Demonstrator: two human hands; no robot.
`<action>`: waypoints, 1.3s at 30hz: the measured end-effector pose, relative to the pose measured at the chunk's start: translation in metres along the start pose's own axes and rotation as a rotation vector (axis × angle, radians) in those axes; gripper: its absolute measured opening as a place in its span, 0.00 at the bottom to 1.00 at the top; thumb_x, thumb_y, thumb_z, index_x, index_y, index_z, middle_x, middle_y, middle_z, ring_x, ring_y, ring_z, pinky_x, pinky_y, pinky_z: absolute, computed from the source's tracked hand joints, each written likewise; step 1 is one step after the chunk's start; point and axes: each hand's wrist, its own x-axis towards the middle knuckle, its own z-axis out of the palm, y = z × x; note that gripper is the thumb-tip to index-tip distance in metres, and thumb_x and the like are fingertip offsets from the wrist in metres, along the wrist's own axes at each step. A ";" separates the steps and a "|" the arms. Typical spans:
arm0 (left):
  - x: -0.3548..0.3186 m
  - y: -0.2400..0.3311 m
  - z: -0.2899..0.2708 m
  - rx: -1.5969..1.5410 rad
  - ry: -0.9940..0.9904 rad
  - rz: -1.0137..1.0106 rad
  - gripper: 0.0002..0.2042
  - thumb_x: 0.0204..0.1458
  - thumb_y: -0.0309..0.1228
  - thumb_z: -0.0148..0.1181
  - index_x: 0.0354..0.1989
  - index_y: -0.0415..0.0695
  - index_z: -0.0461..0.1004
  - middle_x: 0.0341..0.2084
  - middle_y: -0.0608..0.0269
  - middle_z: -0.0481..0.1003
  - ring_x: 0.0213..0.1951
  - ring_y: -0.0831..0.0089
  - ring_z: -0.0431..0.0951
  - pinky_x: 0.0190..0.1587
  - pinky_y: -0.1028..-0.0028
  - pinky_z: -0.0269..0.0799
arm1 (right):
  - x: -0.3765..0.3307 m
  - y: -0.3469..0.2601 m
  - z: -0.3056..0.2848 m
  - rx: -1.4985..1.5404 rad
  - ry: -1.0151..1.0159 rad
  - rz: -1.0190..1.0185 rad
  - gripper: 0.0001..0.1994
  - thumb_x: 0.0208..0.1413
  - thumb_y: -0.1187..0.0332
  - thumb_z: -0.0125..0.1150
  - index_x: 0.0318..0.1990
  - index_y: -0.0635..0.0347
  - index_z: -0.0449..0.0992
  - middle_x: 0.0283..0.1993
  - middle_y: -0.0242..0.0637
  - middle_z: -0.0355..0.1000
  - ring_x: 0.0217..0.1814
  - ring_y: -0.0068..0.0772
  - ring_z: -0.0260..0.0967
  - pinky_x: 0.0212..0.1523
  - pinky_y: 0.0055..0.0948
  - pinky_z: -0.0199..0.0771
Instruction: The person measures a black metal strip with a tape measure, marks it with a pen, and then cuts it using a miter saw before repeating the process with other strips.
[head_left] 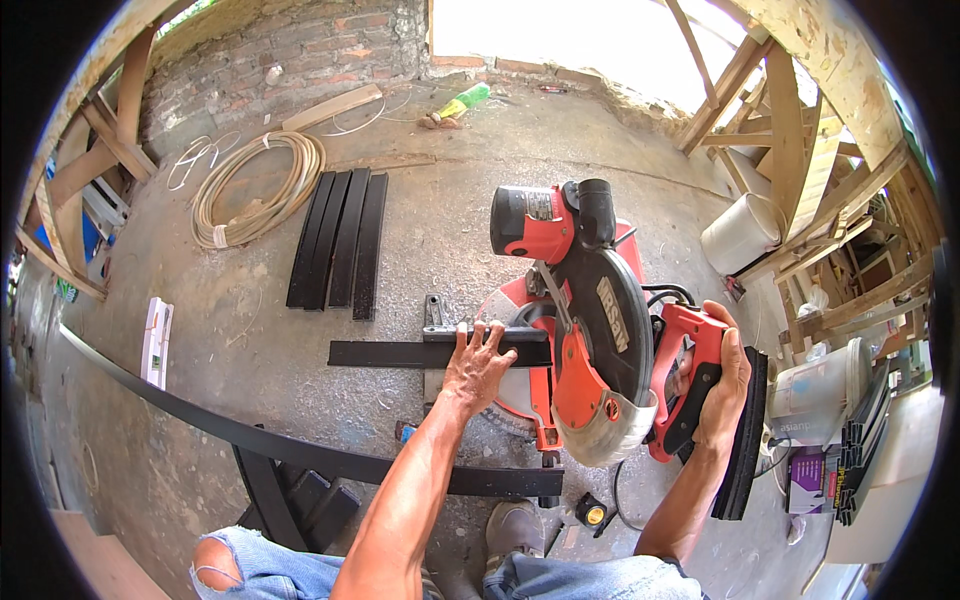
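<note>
Black strip (400, 353) lies on my red mitre saw (575, 330), mid concrete floor (450, 200); left hand (478, 365) presses it flat, right hand (722, 385) grips the saw handle. Brick wall (290, 60) behind.

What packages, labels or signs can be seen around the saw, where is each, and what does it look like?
Label: on the saw's motor housing; small pale rectangle on black.
Sticker: on the black blade guard; slanted grey strip.
Box: floor at right, beside a white bucket; purple and white carton.
Bottle: far floor by the wall; green and yellow.
</note>
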 end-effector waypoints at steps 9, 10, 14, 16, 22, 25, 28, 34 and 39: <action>0.000 0.000 0.000 -0.003 -0.011 -0.003 0.20 0.52 0.31 0.66 0.55 0.60 0.80 0.60 0.55 0.63 0.65 0.56 0.59 0.66 0.50 0.50 | -0.002 0.000 0.002 0.057 0.000 -0.010 0.26 0.72 0.48 0.47 0.62 0.61 0.73 0.22 0.24 0.70 0.17 0.10 0.62 0.16 0.15 0.58; 0.000 0.000 0.000 -0.006 -0.014 -0.004 0.20 0.52 0.31 0.65 0.56 0.60 0.80 0.60 0.55 0.63 0.65 0.56 0.59 0.66 0.50 0.50 | -0.002 0.000 0.002 0.063 -0.001 -0.007 0.26 0.72 0.48 0.47 0.62 0.61 0.73 0.22 0.24 0.70 0.17 0.10 0.62 0.16 0.15 0.58; 0.000 0.001 0.001 -0.022 -0.008 -0.011 0.20 0.52 0.31 0.65 0.55 0.60 0.80 0.60 0.55 0.63 0.65 0.56 0.58 0.66 0.50 0.50 | -0.002 0.001 0.000 -0.001 0.006 0.005 0.28 0.73 0.47 0.43 0.64 0.63 0.70 0.20 0.28 0.67 0.16 0.17 0.61 0.17 0.21 0.62; 0.000 0.000 0.001 -0.011 0.005 -0.009 0.20 0.52 0.31 0.65 0.55 0.60 0.80 0.60 0.55 0.63 0.65 0.56 0.58 0.66 0.51 0.50 | -0.002 0.002 0.000 0.002 0.010 -0.002 0.28 0.73 0.47 0.43 0.64 0.63 0.70 0.20 0.28 0.66 0.16 0.17 0.61 0.17 0.21 0.62; 0.000 0.000 0.002 -0.001 0.014 0.000 0.20 0.51 0.31 0.66 0.55 0.60 0.81 0.60 0.56 0.63 0.65 0.56 0.58 0.65 0.51 0.50 | -0.004 0.003 -0.001 -0.017 0.009 -0.014 0.29 0.72 0.46 0.44 0.63 0.62 0.70 0.21 0.29 0.67 0.16 0.17 0.61 0.17 0.21 0.61; 0.000 0.000 0.004 0.000 0.010 0.000 0.21 0.49 0.32 0.67 0.54 0.59 0.81 0.60 0.55 0.63 0.64 0.55 0.58 0.65 0.51 0.50 | -0.006 0.005 -0.002 -0.023 0.015 -0.017 0.29 0.72 0.46 0.44 0.63 0.62 0.70 0.21 0.29 0.67 0.16 0.17 0.61 0.17 0.21 0.61; -0.001 -0.002 0.005 -0.006 0.028 0.000 0.21 0.48 0.31 0.67 0.53 0.59 0.81 0.60 0.55 0.63 0.64 0.55 0.58 0.65 0.50 0.49 | -0.007 0.006 0.000 -0.014 0.022 -0.018 0.29 0.72 0.46 0.44 0.63 0.62 0.70 0.21 0.29 0.67 0.16 0.17 0.61 0.17 0.20 0.61; 0.001 -0.001 0.007 -0.013 0.027 -0.001 0.20 0.47 0.31 0.68 0.52 0.58 0.81 0.60 0.54 0.63 0.64 0.55 0.58 0.65 0.51 0.50 | -0.012 0.005 0.001 0.019 0.028 -0.029 0.27 0.72 0.47 0.46 0.61 0.62 0.73 0.23 0.25 0.70 0.19 0.12 0.62 0.19 0.16 0.59; 0.001 -0.002 0.007 -0.039 0.032 0.001 0.20 0.48 0.31 0.67 0.52 0.58 0.81 0.60 0.54 0.63 0.64 0.55 0.58 0.65 0.50 0.49 | -0.013 0.013 -0.002 0.027 0.035 -0.029 0.28 0.72 0.47 0.45 0.62 0.64 0.71 0.22 0.28 0.70 0.18 0.15 0.62 0.18 0.18 0.61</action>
